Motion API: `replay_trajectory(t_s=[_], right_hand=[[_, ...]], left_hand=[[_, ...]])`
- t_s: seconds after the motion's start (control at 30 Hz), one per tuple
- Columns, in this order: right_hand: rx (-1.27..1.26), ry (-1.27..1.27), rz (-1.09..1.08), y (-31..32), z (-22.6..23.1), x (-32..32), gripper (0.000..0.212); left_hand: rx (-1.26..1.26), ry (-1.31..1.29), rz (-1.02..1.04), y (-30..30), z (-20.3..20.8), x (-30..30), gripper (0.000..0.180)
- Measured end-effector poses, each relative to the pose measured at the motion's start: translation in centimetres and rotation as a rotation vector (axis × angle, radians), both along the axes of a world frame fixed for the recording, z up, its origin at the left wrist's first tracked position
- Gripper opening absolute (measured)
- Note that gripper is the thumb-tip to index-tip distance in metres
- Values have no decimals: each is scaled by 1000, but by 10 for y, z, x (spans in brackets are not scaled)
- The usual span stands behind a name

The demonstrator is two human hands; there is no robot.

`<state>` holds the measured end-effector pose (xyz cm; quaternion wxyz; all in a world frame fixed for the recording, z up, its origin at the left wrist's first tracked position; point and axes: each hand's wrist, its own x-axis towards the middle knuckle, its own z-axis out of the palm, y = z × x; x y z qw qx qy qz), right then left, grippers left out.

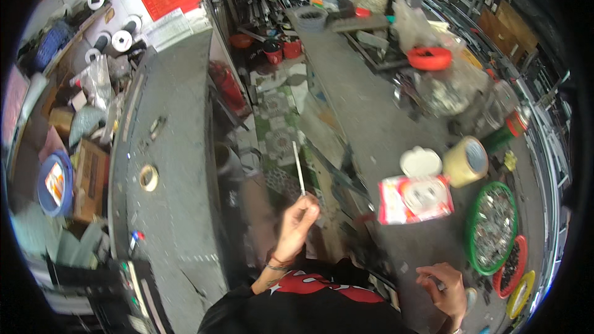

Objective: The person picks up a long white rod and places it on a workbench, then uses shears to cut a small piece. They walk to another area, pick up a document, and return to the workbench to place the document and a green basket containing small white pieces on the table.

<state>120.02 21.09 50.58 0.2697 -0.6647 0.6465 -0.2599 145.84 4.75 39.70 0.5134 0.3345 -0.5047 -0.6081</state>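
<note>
Your view is evenly lit and moderately bright. Fisheye bending is strong near the rim, corners are black, with slight softness throughout.

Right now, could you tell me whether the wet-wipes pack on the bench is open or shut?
Open. The wet-wipes pack lies flat on the bench, and its white lid is flipped up past the top edge.

On the table (371, 124) to my right I see a wet-wipe pack (413, 199), a roll of beige tape (466, 161) just beside it, and a green bowl (492, 226) full of small metal parts. Farther back sits a red lid (429, 58). On the left table (176, 148) lies a small tape ring (148, 177); a blue tub (54, 184) sits beyond its edge.
</note>
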Motion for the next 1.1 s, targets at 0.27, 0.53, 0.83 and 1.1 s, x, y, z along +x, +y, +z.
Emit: replay_trajectory(t_s=[0.27,0.53,0.83,1.1], right_hand=[[71,-745,-186,-268,-91,156,23],[-5,-894,68,-581,-166,226,41],[349,-1311,384,-887,-138,247,52],[-42,-1298,16,-1092,-164,237,40]], left_hand=[[100,82,-102,-236,3,57,24],[-43,39,-96,-468,-36,84,27],[-135,132,475,-753,-17,134,28],[-36,181,155,-1023,-9,89,23]])
